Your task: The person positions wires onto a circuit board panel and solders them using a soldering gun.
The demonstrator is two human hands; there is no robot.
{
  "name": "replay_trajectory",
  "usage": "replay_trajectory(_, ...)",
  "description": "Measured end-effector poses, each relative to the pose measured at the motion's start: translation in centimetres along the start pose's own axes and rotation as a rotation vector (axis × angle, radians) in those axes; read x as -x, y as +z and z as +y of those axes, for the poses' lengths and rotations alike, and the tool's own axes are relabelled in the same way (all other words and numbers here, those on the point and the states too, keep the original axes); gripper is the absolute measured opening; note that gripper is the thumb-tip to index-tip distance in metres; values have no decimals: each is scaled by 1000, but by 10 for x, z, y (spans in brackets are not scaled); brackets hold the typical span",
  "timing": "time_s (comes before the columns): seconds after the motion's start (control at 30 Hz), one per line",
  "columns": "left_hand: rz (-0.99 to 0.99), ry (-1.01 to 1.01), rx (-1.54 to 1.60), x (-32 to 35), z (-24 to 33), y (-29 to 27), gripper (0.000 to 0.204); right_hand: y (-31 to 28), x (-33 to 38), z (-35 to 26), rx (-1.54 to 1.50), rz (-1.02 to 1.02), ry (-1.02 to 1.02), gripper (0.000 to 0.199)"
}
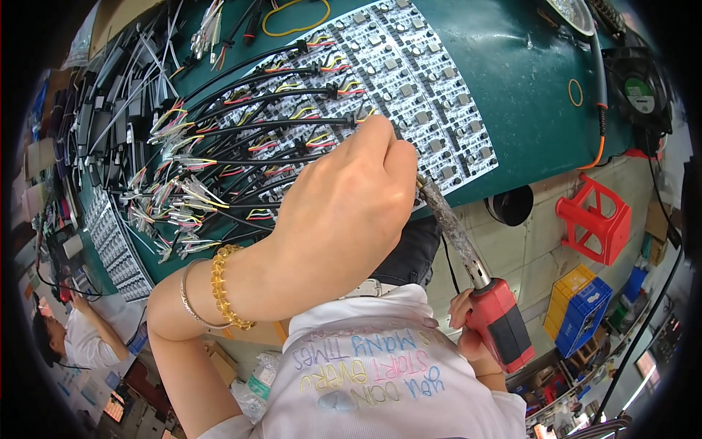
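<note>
My left hand reaches over the circuit board panel, its fingers pinched together on the panel. Its fingertips are mostly hidden; a black cable with thin coloured wires at its end runs up to them. My right hand grips the red and black handle of a soldering gun. The gun's stained metal barrel slants up toward the panel, and its tip is hidden behind my left hand. Several more black cables lie across the panel, with red, yellow and black wires at their ends near the boards.
The panel lies on a green work mat. At left are loose black parts and another board panel. A yellow rubber band and a fan sit farther off. A red stool and crates stand on the floor. Another person sits at left.
</note>
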State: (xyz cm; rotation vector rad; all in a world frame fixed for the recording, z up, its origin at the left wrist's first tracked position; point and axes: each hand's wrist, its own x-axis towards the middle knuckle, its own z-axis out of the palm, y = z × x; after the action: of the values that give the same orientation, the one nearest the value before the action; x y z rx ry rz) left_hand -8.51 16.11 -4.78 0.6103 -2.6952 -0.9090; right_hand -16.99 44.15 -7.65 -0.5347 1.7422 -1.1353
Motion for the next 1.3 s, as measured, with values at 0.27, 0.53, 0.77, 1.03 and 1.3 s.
replay_trajectory(0.27,-20,31,-83,0,-2,-2,14,-9,16,25,-25,77,-151,54)
replay_trajectory(0.53,-77,68,66,0,-14,-10,11,7,4,4,-107,143,-171,84)
replay_trajectory(0.77,-217,132,81,-4,-17,-21,11,2,6,14,-157,105,-262,103)
replay_trajectory(1.03,-104,23,-44,-5,-5,-9,13,-5,7,30,-129,23,-286,101)
replay_trajectory(1.3,-50,5,-85,-5,-1,-5,12,6,-1,3,-254,157,-148,68)
